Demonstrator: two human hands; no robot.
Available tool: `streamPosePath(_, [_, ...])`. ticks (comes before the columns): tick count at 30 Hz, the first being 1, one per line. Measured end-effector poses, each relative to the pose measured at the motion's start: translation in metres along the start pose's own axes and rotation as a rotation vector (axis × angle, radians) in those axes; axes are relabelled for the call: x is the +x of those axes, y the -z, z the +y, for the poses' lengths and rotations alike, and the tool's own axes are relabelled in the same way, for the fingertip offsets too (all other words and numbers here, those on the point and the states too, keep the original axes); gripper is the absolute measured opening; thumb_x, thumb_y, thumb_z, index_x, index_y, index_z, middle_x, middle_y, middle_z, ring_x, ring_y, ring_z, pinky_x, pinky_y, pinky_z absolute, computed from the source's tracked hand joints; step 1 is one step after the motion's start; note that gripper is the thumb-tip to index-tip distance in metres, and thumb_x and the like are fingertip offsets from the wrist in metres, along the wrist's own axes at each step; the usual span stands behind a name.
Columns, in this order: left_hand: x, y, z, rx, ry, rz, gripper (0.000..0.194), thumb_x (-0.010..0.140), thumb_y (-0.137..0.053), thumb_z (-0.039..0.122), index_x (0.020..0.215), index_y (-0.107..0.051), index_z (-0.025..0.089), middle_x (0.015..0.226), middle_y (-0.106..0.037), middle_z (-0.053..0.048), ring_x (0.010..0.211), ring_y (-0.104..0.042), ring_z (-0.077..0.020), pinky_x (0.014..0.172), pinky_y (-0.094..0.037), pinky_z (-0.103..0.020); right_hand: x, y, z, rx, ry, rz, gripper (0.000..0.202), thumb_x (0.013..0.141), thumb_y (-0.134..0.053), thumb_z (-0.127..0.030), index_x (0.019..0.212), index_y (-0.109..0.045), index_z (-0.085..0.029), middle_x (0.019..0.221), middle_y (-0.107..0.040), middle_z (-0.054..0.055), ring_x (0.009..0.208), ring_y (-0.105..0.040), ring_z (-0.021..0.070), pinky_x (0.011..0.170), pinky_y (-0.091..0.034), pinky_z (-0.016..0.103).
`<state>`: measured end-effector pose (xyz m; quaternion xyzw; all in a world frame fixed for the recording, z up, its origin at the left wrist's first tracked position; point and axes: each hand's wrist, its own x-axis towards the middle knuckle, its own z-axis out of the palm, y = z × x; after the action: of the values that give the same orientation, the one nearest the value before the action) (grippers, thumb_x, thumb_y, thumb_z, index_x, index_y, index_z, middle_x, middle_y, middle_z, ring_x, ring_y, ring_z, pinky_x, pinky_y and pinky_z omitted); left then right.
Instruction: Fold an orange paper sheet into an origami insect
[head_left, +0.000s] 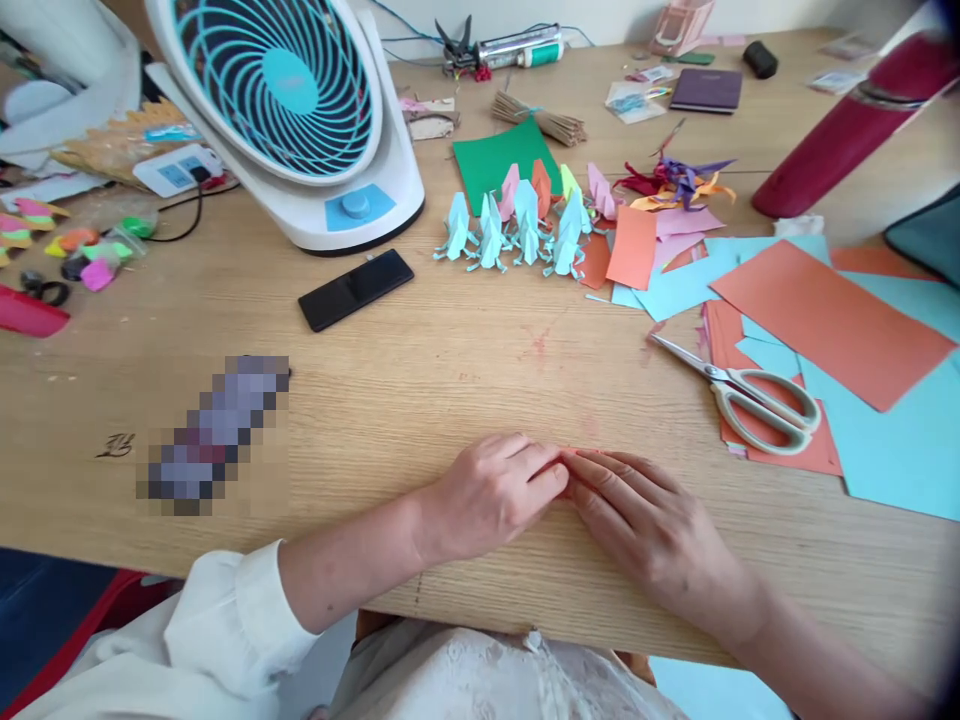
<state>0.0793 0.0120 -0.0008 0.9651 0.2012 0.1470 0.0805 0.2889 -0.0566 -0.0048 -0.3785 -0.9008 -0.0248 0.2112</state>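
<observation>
A small piece of orange paper (581, 450) lies on the table in front of me, mostly covered by my fingers. My left hand (487, 497) is closed at the paper's left side, its thumb and fingertips pinching it. Across the right part of the paper my right hand (660, 530) rests with its fingers stretched out flat, the tips meeting those of the left. Only a thin edge of the paper shows, so its folds cannot be made out.
Scissors (739, 395) lie on orange and light-blue paper sheets (832, 320) at right. Several folded paper figures (525, 225) stand behind my hands. A black phone (356, 290), a fan (300, 120) and a blurred-out object (217, 435) are left; a red bottle (847, 130) stands back right.
</observation>
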Motion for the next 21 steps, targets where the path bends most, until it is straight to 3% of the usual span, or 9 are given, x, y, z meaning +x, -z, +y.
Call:
streamPosePath(7, [0.005, -0.005, -0.001, 0.179, -0.079, 0.186, 0.014, 0.096, -0.053, 0.014, 0.092, -0.066, 0.017, 0.095, -0.072, -0.001, 0.081, -0.064, -0.0143, 0.069, -0.05, -0.027, -0.007, -0.005, 0.003, 0.092, -0.098, 0.003, 0.023, 0.094, -0.053, -0.005, 0.114, -0.063, -0.006, 0.123, -0.067, 0.018, 0.108, -0.063, 0.0241, 0.089, -0.053, 0.038])
streamPosePath(11, [0.004, -0.006, -0.001, 0.191, -0.097, 0.195, 0.01, 0.094, -0.057, 0.013, 0.094, -0.067, 0.017, 0.096, -0.073, -0.002, 0.084, -0.065, -0.0156, 0.073, -0.052, -0.029, -0.016, 0.0, 0.007, 0.1, -0.141, -0.028, 0.02, 0.094, -0.053, -0.006, 0.111, -0.064, -0.008, 0.123, -0.065, 0.016, 0.107, -0.06, 0.0256, 0.087, -0.051, 0.04])
streamPosePath(16, [0.003, -0.006, -0.002, 0.172, -0.104, 0.205, 0.008, 0.092, -0.06, 0.013, 0.092, -0.067, 0.017, 0.096, -0.073, -0.002, 0.083, -0.065, -0.0165, 0.071, -0.053, -0.029, -0.027, 0.008, 0.015, 0.079, -0.203, -0.063, 0.015, 0.094, -0.052, -0.004, 0.099, -0.064, -0.011, 0.101, -0.065, 0.012, 0.085, -0.056, 0.021, 0.076, -0.049, 0.038])
streamPosePath(21, [0.002, -0.006, -0.003, 0.159, -0.101, 0.19, 0.009, 0.092, -0.06, 0.013, 0.094, -0.068, 0.017, 0.098, -0.073, -0.003, 0.083, -0.064, -0.0165, 0.071, -0.054, -0.028, -0.028, 0.012, 0.018, 0.058, -0.216, -0.1, 0.015, 0.094, -0.051, -0.004, 0.096, -0.063, -0.013, 0.096, -0.064, 0.01, 0.083, -0.056, 0.0202, 0.075, -0.046, 0.037])
